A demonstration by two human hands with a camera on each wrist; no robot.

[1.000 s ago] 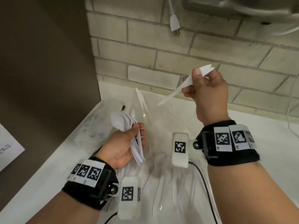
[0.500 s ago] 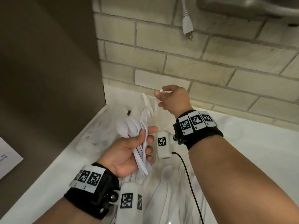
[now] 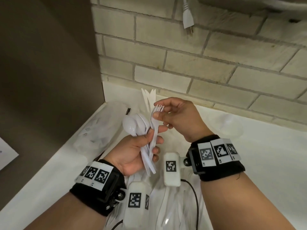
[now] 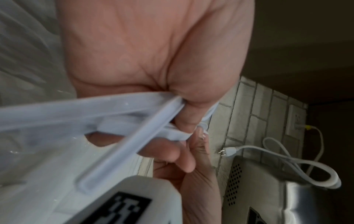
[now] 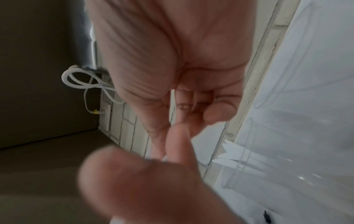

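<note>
Gathering white plastic cutlery into one bundle is the work here, and a knife has just joined it. A second ago the right hand (image 3: 179, 118) held that knife high at the upper right of the frame. Half a second ago it was setting the knife among the others.

Now the knives (image 3: 148, 97) stand together at the top of the bundle, near centre frame. The right hand instead pinches a fork (image 3: 158, 107) just below its tines, thumb against fingers. The fork's handle runs down into the left hand (image 3: 132, 151).

The left hand is curled round the bundle, with the spoons (image 3: 132, 125) fanned to the left of the fork. The left wrist view shows the handles (image 4: 114, 109) clamped under the thumb.

The knife looks delivered, and the fork is probably being seated or straightened. More loose cutlery (image 3: 166, 205) lies on the counter (image 3: 249, 163) at the bottom of the frame, so the collecting seems unfinished.
</note>
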